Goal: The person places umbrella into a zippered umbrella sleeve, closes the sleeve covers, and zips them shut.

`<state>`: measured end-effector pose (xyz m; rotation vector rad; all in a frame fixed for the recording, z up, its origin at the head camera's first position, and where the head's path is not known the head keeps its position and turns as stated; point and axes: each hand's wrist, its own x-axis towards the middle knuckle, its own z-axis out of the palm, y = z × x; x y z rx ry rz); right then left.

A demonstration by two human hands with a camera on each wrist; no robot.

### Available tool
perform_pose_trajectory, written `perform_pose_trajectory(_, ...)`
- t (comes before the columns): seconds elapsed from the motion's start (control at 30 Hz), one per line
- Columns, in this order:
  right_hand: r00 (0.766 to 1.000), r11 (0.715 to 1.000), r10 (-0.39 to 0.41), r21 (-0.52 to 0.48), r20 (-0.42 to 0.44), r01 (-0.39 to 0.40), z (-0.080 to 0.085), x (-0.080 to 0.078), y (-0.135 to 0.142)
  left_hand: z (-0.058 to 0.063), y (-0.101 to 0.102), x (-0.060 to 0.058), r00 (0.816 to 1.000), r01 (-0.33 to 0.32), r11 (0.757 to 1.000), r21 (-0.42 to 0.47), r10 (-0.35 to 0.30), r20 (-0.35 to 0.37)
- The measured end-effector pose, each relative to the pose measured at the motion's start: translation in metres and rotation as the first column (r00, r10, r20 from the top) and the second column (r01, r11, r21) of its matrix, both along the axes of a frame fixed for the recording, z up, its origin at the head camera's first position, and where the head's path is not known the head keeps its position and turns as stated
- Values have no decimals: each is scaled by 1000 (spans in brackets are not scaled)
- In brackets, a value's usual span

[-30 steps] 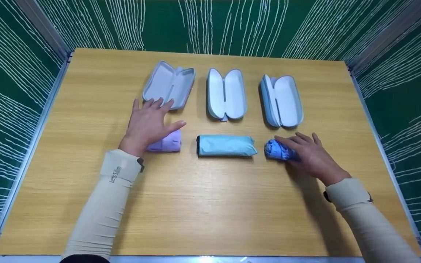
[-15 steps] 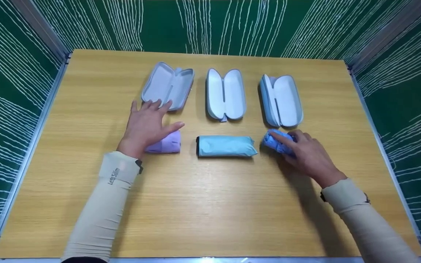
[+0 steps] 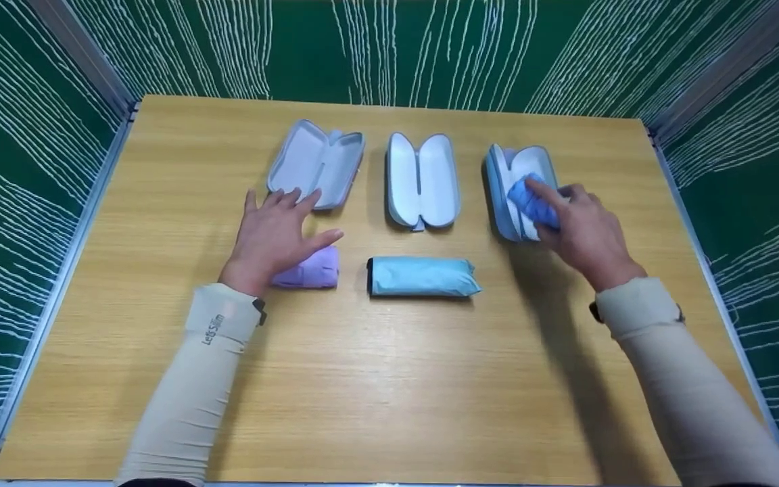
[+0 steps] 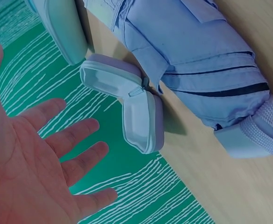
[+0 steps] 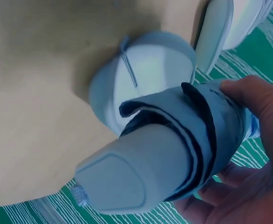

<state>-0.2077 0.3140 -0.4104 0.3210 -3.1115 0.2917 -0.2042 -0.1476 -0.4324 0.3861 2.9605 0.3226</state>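
My right hand (image 3: 589,233) grips a blue folded umbrella (image 3: 531,203), holding it over the right-hand light-blue zip case (image 3: 498,196), which lies open. In the right wrist view, thumb and fingers wrap the umbrella's cloth, and its handle (image 5: 141,168) points away from the palm. My left hand (image 3: 271,233) is spread, with straight fingers, above a purple folded umbrella (image 3: 312,268) that it partly hides. Fabric folds and a wrist strap (image 4: 267,128) on the purple umbrella show in the left wrist view; the palm there holds nothing.
An open lilac-grey case (image 3: 295,162) stands at the back left, just beyond my left fingertips. Another open case (image 3: 403,179) stands at the back middle. A light-blue wrapped bundle (image 3: 423,277), black at one end, lies mid-table. Green walls (image 3: 301,54) enclose the wooden table (image 3: 376,379).
My right hand has lifted the blue umbrella from the table's right side and carried it away from me, over the right-hand case. The left hand stays in place.
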Motion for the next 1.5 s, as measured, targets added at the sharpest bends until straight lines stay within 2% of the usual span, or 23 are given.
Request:
perform_pose_trajectory(0.2, 999, 996, -45, 71, -26, 47, 0, -33, -9, -2, -4, -1, 1000, -6, 1000, -9, 6, -6)
perform_pose_trajectory(0.4, 997, 991, -74, 108, -35, 78, -8, -58, -15, -3, -6, -2, 1000, -23, 1000, -11, 23, -6)
perform_pose_trajectory(0.7, 977, 979, -189, 92, 96, 181, -13, -92, -11, -6, -11, -5, 999, -40, 999, 1, 40, -10)
perform_pose_trajectory(0.97, 958, 968, -250, 67, 141, 242, -20, -114, -14, -12, -17, -5, 999, -51, 999, 10, 51, -15)
perform_pose_trajectory(1.23, 957, 966, -256, 86, 136, 246, -38, -119, -12, -15, -19, -4, 999, -44, 999, -13, 43, -19)
perform_pose_trajectory(1.37, 966, 966, -245, 103, 86, 236, -48, -116, -9, -15, -20, -5, 999, -43, 999, -12, 43, -20)
perform_pose_trajectory(1.5, 969, 970, -237, 74, 66, 232, -53, -113, -7, -16, -21, -5, 999, -48, 999, -2, 48, -19)
